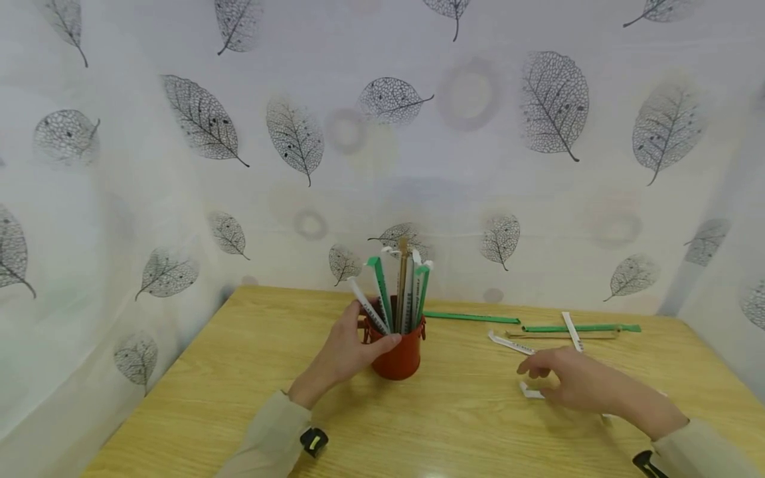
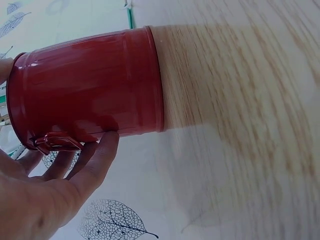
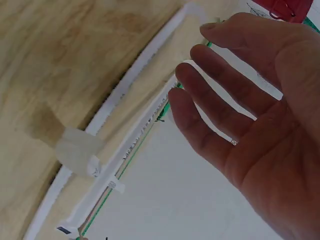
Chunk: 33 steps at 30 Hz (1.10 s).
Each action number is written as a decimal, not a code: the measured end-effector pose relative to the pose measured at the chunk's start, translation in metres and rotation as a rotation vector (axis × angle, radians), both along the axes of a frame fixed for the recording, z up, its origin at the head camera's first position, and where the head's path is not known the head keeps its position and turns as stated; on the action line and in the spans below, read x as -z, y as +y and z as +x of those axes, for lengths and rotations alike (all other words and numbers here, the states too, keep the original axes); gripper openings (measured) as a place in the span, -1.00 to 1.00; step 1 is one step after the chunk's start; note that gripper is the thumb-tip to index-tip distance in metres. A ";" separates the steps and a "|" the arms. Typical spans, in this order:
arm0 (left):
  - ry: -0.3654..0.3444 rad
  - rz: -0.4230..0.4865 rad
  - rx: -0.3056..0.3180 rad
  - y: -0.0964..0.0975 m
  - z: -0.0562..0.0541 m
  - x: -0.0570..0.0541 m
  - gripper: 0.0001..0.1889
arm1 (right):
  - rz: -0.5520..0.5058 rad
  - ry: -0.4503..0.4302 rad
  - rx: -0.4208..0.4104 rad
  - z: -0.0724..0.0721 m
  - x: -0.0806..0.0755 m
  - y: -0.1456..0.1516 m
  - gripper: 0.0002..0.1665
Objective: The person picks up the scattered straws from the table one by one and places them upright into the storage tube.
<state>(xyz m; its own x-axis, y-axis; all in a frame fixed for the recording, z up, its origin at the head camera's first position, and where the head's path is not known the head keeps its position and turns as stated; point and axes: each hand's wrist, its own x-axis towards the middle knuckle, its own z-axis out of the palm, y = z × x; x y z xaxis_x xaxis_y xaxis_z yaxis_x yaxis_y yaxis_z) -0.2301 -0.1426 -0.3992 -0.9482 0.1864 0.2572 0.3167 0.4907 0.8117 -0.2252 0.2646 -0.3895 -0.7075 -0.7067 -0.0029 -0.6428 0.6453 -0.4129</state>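
A small red metal bucket (image 1: 397,362) stands upright on the table, holding several slim paper-wrapped sticks, perhaps straws, in white, green and brown. My left hand (image 1: 349,348) grips it from the left, thumb at the near rim and fingers along the side by the wire handle, as the left wrist view shows. Over the sticks at the right hovers my right hand (image 1: 582,382), fingers loosely bent and holding nothing. Just below its fingertips lies a white wrapped stick (image 1: 530,392). In the right wrist view, a long white stick (image 3: 120,92) lies apart from the fingers.
Behind the right hand lie a green stick (image 1: 588,328), a brown one (image 1: 552,335) and a white one (image 1: 570,328) that crosses them. Another green stick (image 1: 478,318) lies near the back edge. A leaf-patterned curtain (image 1: 418,166) closes off the back and sides.
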 end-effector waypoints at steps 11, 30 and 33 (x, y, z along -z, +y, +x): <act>0.000 0.003 -0.010 0.002 0.001 -0.001 -0.23 | 0.060 0.113 -0.018 0.001 0.018 -0.006 -0.62; -0.008 -0.001 -0.009 0.000 0.002 -0.001 -0.22 | -0.427 0.308 0.330 -0.006 -0.016 0.022 -0.52; -0.013 0.002 -0.012 0.000 0.002 -0.001 -0.22 | -0.491 0.285 0.375 -0.006 -0.024 0.029 -0.50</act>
